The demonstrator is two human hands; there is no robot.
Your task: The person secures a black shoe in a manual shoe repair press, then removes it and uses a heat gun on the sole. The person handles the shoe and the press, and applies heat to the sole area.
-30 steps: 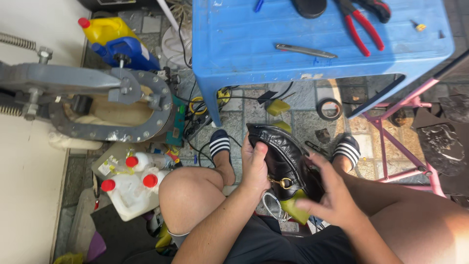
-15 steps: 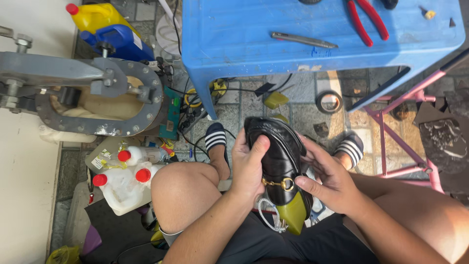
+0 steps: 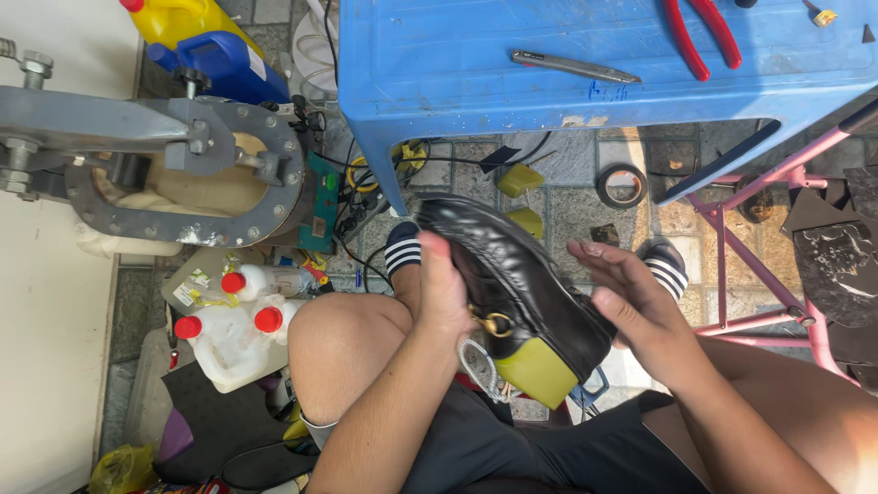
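Crowding the left edge, a grey metal press (image 3: 155, 155) with a bolted ring stands over white jugs with red caps (image 3: 233, 329), and a yellow jug (image 3: 178, 18) and a blue jug (image 3: 219, 64) are cut off by the top border. Open floor is scarce: tangled black cables (image 3: 366, 197) fill the gap between the press and the blue plastic surface (image 3: 512, 101), whose near rim hangs just above the shoe. On that surface lie a grey utility knife (image 3: 574, 66) and red-handled pliers (image 3: 700, 32), the pliers cropped at the top.

The left hand (image 3: 441, 288) presses against the left side of a black leather shoe (image 3: 512, 274), held tilted above the lap between the bare knees; its fingers wrap behind the shoe and are hidden, so their grip cannot be judged fully. A yellow-green insert (image 3: 535, 370) fills the heel opening, with a brass ring (image 3: 498, 323) on the near side. The right hand (image 3: 631, 306) sits at the shoe's right side, fingers apart and extended, palm touching the heel end. To the right, a pink metal frame (image 3: 759, 247) hems in the right leg, and a roll of black tape (image 3: 622, 186) lies on the tiled floor (image 3: 576, 215).
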